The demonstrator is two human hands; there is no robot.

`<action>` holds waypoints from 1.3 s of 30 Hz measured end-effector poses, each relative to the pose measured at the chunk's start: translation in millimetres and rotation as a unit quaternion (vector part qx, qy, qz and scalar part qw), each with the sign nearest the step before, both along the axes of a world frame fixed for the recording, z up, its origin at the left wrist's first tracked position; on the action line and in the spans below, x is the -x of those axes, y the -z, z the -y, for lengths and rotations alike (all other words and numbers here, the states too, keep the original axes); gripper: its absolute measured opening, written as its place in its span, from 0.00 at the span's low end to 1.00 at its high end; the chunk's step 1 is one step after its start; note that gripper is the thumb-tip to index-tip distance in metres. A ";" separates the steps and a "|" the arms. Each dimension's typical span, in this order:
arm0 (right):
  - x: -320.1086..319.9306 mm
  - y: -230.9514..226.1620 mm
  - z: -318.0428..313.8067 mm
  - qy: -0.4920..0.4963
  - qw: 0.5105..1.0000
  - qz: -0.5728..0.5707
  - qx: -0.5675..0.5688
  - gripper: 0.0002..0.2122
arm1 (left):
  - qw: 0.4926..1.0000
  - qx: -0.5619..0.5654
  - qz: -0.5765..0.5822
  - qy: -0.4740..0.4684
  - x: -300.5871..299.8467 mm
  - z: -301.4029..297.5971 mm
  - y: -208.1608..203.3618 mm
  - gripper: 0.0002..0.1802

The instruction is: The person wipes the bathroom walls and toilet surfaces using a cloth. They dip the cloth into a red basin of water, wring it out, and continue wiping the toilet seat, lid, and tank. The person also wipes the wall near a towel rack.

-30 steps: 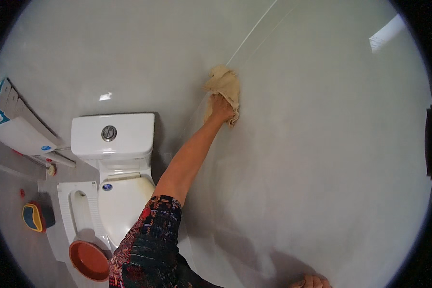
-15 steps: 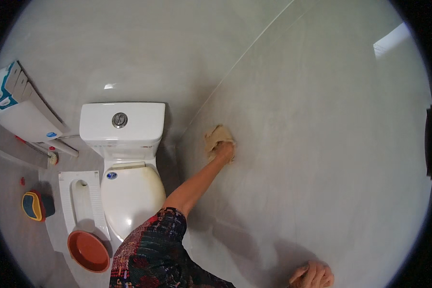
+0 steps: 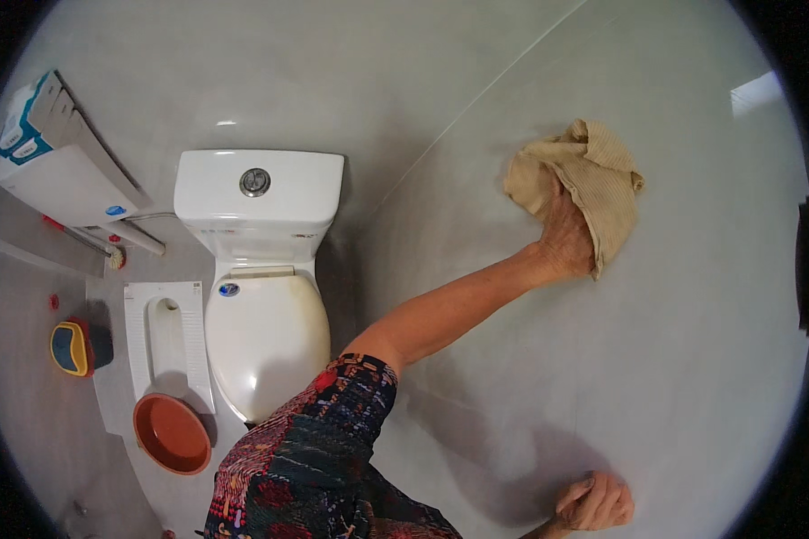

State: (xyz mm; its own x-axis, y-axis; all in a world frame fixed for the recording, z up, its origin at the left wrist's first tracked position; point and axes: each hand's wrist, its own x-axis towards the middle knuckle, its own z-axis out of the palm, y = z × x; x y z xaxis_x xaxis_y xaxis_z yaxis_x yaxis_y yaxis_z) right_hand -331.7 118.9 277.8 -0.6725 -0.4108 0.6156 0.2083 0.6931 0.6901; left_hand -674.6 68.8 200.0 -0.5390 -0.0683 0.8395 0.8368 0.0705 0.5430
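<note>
My left hand (image 3: 568, 235) presses a tan ribbed cloth (image 3: 616, 193) against the grey tiled wall (image 3: 692, 296). The cloth is bunched, with folds over the fingers and a loose edge hanging past the wrist. My left arm, in a dark patterned short sleeve, stretches across the view beside the white toilet (image 3: 270, 355). Low in the view, my right hand (image 3: 595, 503) rests by the wall, its fingers curled in and no object showing in it.
A squat pan (image 3: 137, 314) with an orange-brown basin (image 3: 166, 458) at its near end lies left of the toilet. Farther left are a small bin with a yellow rim (image 3: 69, 349), a wall-hung cistern (image 3: 81, 184) topped by boxes (image 3: 40, 103), and a brush (image 3: 115, 258).
My left hand has moved the cloth up and to the right along the wall, and the cloth now looks larger and more spread. My right hand stays nearly in place. The view has shifted slightly.
</note>
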 end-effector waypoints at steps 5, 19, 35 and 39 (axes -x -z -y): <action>18.9 -19.8 23.6 0.000 0.999 -0.014 -0.029 0.16 | 0.984 0.084 0.157 -0.030 20.7 -5.8 63.6 0.39; 14.2 -9.2 1.3 0.002 0.998 -0.053 -0.036 0.25 | 0.487 0.022 0.865 0.122 -96.0 -23.4 347.6 0.20; 13.9 -9.0 3.0 0.022 0.999 -0.027 -0.023 0.22 | 0.872 0.237 0.413 -0.114 98.1 -6.9 254.5 0.31; 12.1 -12.5 5.3 0.025 0.999 -0.018 -0.025 0.23 | 0.851 0.300 0.426 -0.058 101.4 -24.4 308.1 0.36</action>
